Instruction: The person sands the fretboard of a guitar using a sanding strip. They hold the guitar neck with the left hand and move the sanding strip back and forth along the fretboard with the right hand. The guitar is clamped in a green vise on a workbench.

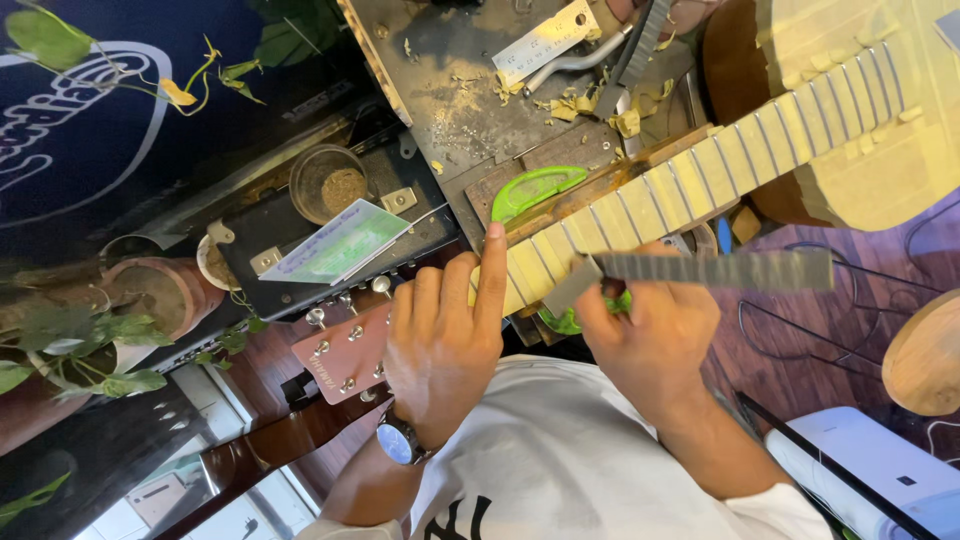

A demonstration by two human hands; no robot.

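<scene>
Acoustic guitar (850, 130) lies across cluttered workbench (440, 90), masked fretboard (700, 165) running diagonally toward headstock (340, 355). Left hand (440, 340), wristwatch (400, 440) showing, wraps neck near nut, fingers curled, index finger extended onto fretboard. Right hand (650, 335) pinches flat grey file (710, 270), laid beside frets. Green clamp (535, 190) grips neck.

Fretboard (700, 175) pale yellow w/ dark frets; file (715, 270) grey; clamp (535, 188) green.

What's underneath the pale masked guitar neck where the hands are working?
A bright green plastic support shows above and below the pale masked guitar neck, on the dusty metal workbench. Its middle is hidden by the neck, left hand and right hand.
</scene>
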